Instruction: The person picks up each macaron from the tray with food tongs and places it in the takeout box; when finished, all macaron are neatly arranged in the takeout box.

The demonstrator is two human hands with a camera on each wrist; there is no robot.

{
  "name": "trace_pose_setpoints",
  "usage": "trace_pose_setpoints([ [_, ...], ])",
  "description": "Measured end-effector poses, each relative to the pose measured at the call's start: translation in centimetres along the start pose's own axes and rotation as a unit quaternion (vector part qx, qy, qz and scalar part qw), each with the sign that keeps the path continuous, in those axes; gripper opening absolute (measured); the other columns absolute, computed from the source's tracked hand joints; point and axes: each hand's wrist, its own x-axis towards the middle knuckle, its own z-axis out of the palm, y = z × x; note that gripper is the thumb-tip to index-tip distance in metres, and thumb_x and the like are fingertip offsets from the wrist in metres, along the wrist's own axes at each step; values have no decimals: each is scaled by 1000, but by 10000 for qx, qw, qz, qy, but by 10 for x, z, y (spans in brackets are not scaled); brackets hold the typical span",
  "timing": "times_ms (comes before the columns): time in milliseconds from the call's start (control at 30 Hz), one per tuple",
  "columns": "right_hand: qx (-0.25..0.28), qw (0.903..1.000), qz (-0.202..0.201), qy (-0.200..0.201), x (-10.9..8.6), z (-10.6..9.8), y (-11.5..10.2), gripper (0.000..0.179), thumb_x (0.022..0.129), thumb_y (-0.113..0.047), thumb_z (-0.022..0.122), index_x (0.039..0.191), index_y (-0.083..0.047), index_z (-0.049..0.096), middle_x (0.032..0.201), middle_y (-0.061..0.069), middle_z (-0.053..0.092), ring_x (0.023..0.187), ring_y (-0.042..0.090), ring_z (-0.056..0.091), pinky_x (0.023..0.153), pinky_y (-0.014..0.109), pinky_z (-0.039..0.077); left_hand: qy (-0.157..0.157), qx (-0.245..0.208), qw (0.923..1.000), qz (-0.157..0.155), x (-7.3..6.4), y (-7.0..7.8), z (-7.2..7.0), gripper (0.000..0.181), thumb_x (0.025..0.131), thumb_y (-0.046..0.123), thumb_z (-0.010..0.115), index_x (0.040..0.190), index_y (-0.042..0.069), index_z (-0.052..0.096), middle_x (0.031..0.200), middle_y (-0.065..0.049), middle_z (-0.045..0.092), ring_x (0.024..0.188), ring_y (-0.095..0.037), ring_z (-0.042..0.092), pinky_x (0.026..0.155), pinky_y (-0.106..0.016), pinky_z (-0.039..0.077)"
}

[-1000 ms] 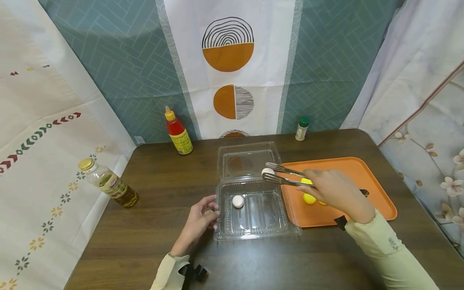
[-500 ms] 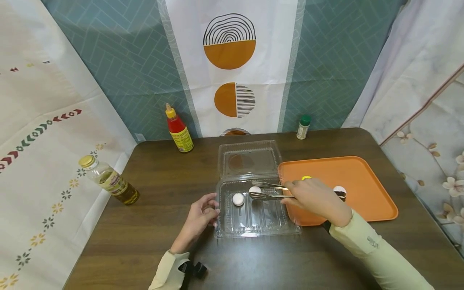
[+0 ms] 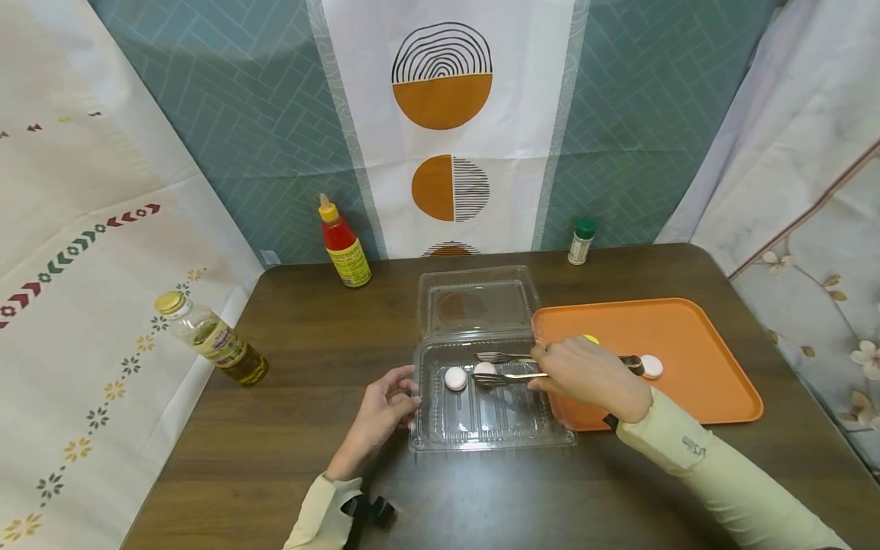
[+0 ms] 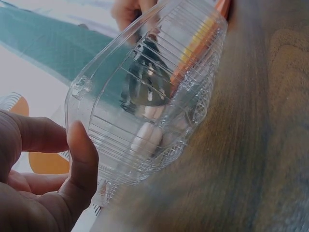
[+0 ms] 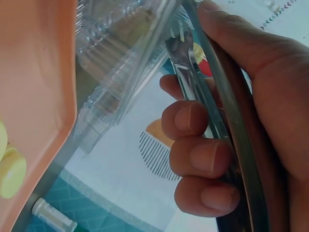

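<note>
My left hand (image 3: pixel 385 406) pinches the left rim of a clear plastic clamshell container (image 4: pixel 79 92) between thumb and fingers. The container's lid (image 3: pixel 467 302) lies folded back behind its base. My right hand (image 3: pixel 593 376) grips metal tongs (image 3: pixel 512 378), which reach over the base from the right. Between the tongs' tips sits a white macaron (image 3: pixel 485 368); whether they press on it I cannot tell. Just left of it, another white macaron (image 3: pixel 455 378) lies in the base. On the orange tray (image 3: pixel 687 336) are a white macaron (image 3: pixel 651 367) and yellow macarons (image 5: pixel 12 174), mostly hidden by my right hand in the head view.
An oil bottle (image 3: pixel 213 340) stands at the table's left. At the back stand a red sauce bottle (image 3: pixel 347 252) with a yellow cap and a small green-capped shaker (image 3: pixel 581 241). A patterned curtain (image 3: pixel 275 122) rises behind the wooden table (image 3: pixel 309 328).
The tongs moved left and down from above the tray's edge, carrying the white macaron into the container beside the other one. My left hand stayed on the rim.
</note>
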Motion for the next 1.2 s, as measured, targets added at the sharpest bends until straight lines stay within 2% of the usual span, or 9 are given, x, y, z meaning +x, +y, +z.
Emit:
trace_pose_setpoints([
  [167, -163, 9999, -26, 34, -1, 3, 1, 42, 83, -42, 80, 89, -3, 67, 58, -5, 34, 41, 8, 28, 43, 20, 17, -2, -36, 10000, 43, 0, 0, 1, 56, 87, -15, 58, 140, -16, 43, 104, -22, 55, 63, -12, 57, 51, -23, 53],
  [400, 20, 10000, -22, 64, -2, 7, 5, 40, 83, -43, 80, 81, -7, 64, 57, -6, 36, 42, 8, 29, 43, 21, 20, 12, -31, 10000, -50, 0, 2, 1, 56, 86, -16, 58, 140, -15, 44, 103, -19, 56, 63, -13, 57, 51, -24, 53],
  [467, 164, 9998, -14, 120, -4, 7, 7, 40, 84, -43, 79, 84, -6, 64, 58, -6, 36, 43, 7, 30, 42, 21, 23, 17, -36, 10000, -66, -1, 3, 1, 56, 86, -16, 58, 140, -15, 43, 103, -19, 56, 63, -13, 57, 51, -24, 53],
  [633, 435, 9985, 34, 329, -11, 7, 12, 47, 87, -43, 77, 106, -1, 65, 57, -8, 40, 44, 6, 35, 41, 20, 33, -4, -32, 10000, -28, -1, 3, 1, 57, 86, -15, 59, 141, -15, 43, 103, -20, 56, 61, -13, 56, 51, -24, 52],
  [733, 632, 9971, 60, 414, -15, 6, 15, 52, 88, -42, 76, 115, 1, 65, 60, -7, 56, 43, 5, 42, 43, 20, 38, -15, 6, 10000, -19, -1, 2, 2, 57, 86, -16, 59, 141, -15, 44, 103, -21, 55, 58, -14, 55, 51, -24, 52],
  [800, 798, 9957, 101, 459, -18, 5, 16, 54, 88, -42, 75, 118, 2, 66, 62, -4, 59, 44, 6, 44, 44, 21, 39, -8, 24, 10000, -25, -2, 2, 2, 57, 86, -16, 58, 141, -14, 44, 103, -21, 55, 58, -14, 55, 51, -24, 52],
  [867, 960, 9939, 187, 507, -23, 4, 18, 53, 87, -41, 76, 117, 2, 67, 62, -5, 58, 46, 6, 44, 45, 20, 40, 18, 46, 10000, -20, -3, 1, 2, 56, 85, -16, 58, 140, -14, 45, 103, -22, 55, 58, -14, 54, 51, -24, 52],
  [1000, 951, 9927, 303, 683, -32, 3, 22, 46, 85, -41, 77, 102, 0, 65, 58, -8, 37, 48, 6, 34, 44, 21, 33, 38, 41, 10000, -47, -3, 1, 3, 57, 85, -17, 58, 140, -13, 45, 103, -21, 55, 59, -14, 55, 51, -23, 51],
  [1200, 879, 9906, 600, 862, -46, 3, 30, 39, 88, -36, 77, 97, -3, 61, 56, -9, 32, 45, 5, 30, 42, 21, 28, 25, -53, 10000, -32, -2, 2, 3, 58, 85, -16, 58, 141, -14, 44, 103, -21, 55, 61, -14, 55, 51, -23, 51],
])
